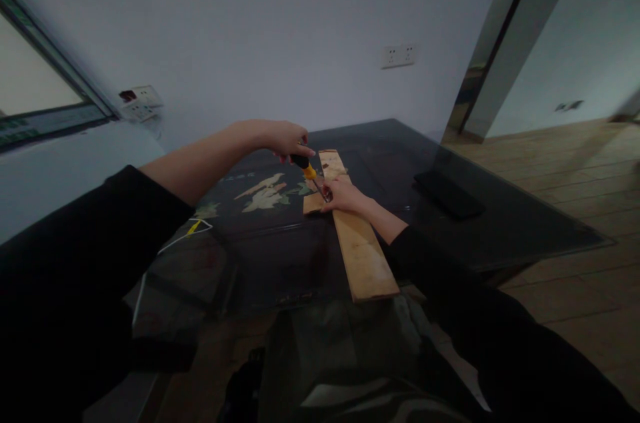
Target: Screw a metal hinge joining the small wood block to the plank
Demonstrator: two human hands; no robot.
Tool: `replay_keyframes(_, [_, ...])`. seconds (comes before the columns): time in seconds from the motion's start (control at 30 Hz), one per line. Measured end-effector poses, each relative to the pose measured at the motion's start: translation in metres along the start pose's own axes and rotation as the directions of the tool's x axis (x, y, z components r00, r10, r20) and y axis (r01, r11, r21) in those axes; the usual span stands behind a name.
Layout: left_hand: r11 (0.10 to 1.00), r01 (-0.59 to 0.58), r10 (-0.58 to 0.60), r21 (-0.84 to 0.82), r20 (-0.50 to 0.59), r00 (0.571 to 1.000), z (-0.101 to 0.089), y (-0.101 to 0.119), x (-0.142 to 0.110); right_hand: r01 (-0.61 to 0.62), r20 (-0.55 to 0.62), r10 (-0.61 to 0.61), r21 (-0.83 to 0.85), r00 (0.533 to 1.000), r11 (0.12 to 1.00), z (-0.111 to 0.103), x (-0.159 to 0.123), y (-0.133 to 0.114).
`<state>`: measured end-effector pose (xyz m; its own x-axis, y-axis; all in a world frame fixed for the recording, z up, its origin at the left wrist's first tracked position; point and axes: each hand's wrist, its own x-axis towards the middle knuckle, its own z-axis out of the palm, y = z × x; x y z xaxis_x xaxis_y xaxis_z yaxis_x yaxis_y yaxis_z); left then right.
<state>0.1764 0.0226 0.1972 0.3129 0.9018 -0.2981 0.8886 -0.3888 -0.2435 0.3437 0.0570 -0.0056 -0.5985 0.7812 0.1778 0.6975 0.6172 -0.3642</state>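
My left hand (pixel 289 140) is closed around the black and yellow handle of a screwdriver (pixel 311 172), which slants down to the right. Its shaft reaches a small reddish-brown piece (pixel 327 194) beside the fingers of my right hand (pixel 345 194). That hand is closed on the small piece, too little of which shows to name it, and rests over a long wooden board (pixel 363 253). A short wooden piece (pixel 314 204) sticks out to the left from under the fingers. Whether the screwdriver tip sits in a screw is hidden.
The boards lie on a dark glossy table (pixel 280 250) with a bird and flower picture (pixel 267 196). A black flat object (pixel 449 194) lies at the right. A white cable with a yellow tag (pixel 194 228) runs at the left edge. Wall sockets (pixel 399 55) are behind.
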Motion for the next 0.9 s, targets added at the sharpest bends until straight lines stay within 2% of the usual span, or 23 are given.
replay_keyframes(0.2, [0.993, -0.121, 0.121, -0.005, -0.006, 0.993, 0.0005, -0.0060, 0.0029, -0.011, -0.003, 0.011, 0.008, 1.000, 1.000, 0.0030, 0.0017, 0.0023])
replay_keyframes(0.27, [0.993, -0.114, 0.114, 0.008, -0.018, 0.993, 0.0015, -0.0063, 0.0044, -0.013, -0.003, 0.013, 0.014, 1.000, 1.000, 0.0035, 0.0021, 0.0028])
replay_keyframes(0.43, [0.999, -0.011, 0.014, 0.038, -0.079, 0.997, 0.0053, -0.0026, 0.0049, -0.009, 0.002, 0.009, 0.045, 1.000, 0.999, 0.0041, 0.0031, 0.0039])
replay_keyframes(0.57, [0.999, 0.020, -0.019, 0.048, -0.035, 0.999, 0.0081, -0.0018, 0.0037, -0.007, -0.007, 0.007, 0.038, 1.000, 0.999, 0.0035, 0.0029, 0.0032])
replay_keyframes(0.67, [0.999, 0.010, -0.009, 0.034, -0.026, 1.000, 0.0083, -0.0039, 0.0030, -0.004, -0.016, 0.005, 0.031, 1.000, 1.000, 0.0034, 0.0023, 0.0024])
replay_keyframes(0.9, [0.995, -0.097, 0.099, 0.031, -0.083, 0.992, 0.0014, -0.0067, 0.0018, 0.003, -0.025, -0.002, 0.035, 1.000, 0.999, 0.0084, 0.0047, 0.0076])
